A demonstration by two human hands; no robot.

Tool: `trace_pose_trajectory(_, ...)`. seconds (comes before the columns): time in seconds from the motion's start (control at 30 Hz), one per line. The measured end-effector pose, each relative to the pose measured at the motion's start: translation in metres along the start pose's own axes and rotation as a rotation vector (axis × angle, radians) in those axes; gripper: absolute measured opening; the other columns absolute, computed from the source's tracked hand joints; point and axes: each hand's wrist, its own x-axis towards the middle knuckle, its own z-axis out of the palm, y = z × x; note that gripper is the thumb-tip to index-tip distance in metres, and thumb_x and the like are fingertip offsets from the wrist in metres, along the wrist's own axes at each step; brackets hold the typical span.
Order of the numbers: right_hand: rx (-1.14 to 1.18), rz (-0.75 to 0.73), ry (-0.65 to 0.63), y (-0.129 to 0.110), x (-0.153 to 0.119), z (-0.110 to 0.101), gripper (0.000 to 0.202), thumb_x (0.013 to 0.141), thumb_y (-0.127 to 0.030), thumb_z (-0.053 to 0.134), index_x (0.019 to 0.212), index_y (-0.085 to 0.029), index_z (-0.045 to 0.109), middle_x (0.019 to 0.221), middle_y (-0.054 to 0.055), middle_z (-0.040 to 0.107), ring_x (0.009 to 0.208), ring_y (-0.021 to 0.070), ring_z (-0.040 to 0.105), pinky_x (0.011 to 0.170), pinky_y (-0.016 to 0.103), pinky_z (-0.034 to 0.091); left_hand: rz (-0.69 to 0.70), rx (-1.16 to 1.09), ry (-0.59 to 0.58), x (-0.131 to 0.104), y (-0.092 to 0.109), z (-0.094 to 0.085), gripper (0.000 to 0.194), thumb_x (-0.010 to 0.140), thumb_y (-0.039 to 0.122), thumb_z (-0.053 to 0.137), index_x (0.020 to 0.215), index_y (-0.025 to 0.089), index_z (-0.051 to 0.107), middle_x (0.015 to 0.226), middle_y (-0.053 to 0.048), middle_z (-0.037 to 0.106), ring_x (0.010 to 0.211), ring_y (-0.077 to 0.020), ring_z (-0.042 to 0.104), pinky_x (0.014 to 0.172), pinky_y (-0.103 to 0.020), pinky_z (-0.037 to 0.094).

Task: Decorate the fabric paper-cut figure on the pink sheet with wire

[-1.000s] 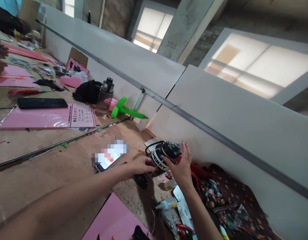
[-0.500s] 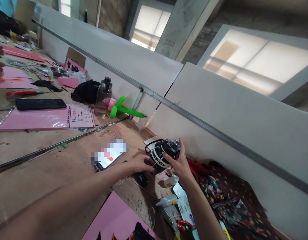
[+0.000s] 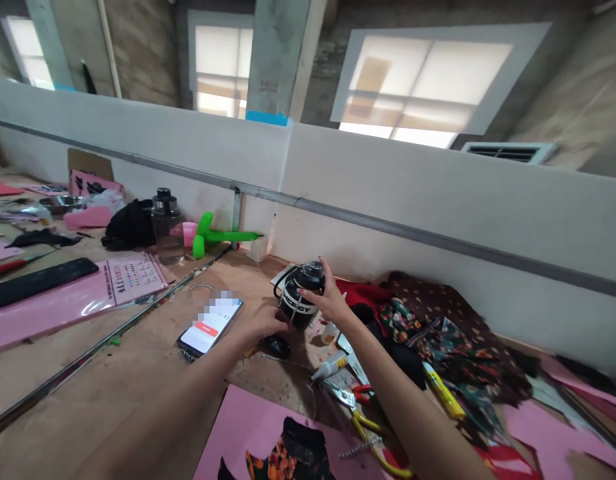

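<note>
A black bottle (image 3: 299,312) with a white "ENERGY" band and a black carrying loop stands nearly upright at the foot of the white partition. My right hand (image 3: 330,297) wraps around its upper right side, just under the dark lid. Low on the bottle's left side, my left hand (image 3: 269,323) has its fingers curled against it; the fingertips are partly hidden. Below that hand lies a small shiny black object (image 3: 276,347). To the left, a phone (image 3: 208,327) lies face up with its screen lit, partly blurred.
Pliers with yellow handles (image 3: 371,427), a glue tube (image 3: 330,365) and a yellow tube (image 3: 444,392) lie around my right forearm. Pink card (image 3: 238,427) bears dark floral cutouts. Patterned cloth (image 3: 438,320) is heaped at right. Back left are a clear bottle (image 3: 168,230) and green balloon (image 3: 228,236).
The view has turned right and levelled, so more cloth and tools show at right. Both hands stay at the black bottle, which now appears more upright; my left hand sits nearer its base.
</note>
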Motion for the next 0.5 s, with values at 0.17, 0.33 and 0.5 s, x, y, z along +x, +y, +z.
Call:
trace_pose_trajectory(0.17,0.073,0.035,-0.055,-0.006,-0.002,-0.002,0.090,0.066,-0.034,0.073,0.143,-0.023,0.027,0.142,0.011,0.039,0.129,0.0248,0.040,0.106,0.046,0.032,-0.150,0.097,-0.028,0.009,0.003,0.003,0.017,0.079,0.027,0.066,0.087,0.011,0.065,0.081,-0.002,0.066,0.073,-0.0160,0.062,0.066,-0.028,0.051)
trace_pose_trajectory(0.33,0.129,0.059,-0.063,-0.007,-0.001,-0.002,0.092,0.064,-0.035,0.073,0.142,-0.019,0.027,0.144,0.013,0.036,0.132,0.0250,0.035,0.109,0.044,0.027,-0.253,0.162,-0.028,0.016,0.007,0.006,0.031,0.089,0.033,0.055,0.114,0.014,0.056,0.111,-0.007,0.059,0.094,-0.0204,0.061,0.079,-0.039,0.053)
trace_pose_trajectory(0.5,0.181,0.112,-0.106,-0.009,0.004,-0.006,0.091,0.067,-0.037,0.070,0.144,-0.019,0.025,0.141,0.012,0.041,0.131,0.0241,0.038,0.108,0.044,0.029,-0.304,0.218,-0.011,0.020,0.009,0.009,0.032,0.089,0.032,0.055,0.116,0.015,0.054,0.116,-0.008,0.058,0.098,-0.0215,0.059,0.082,-0.041,0.052)
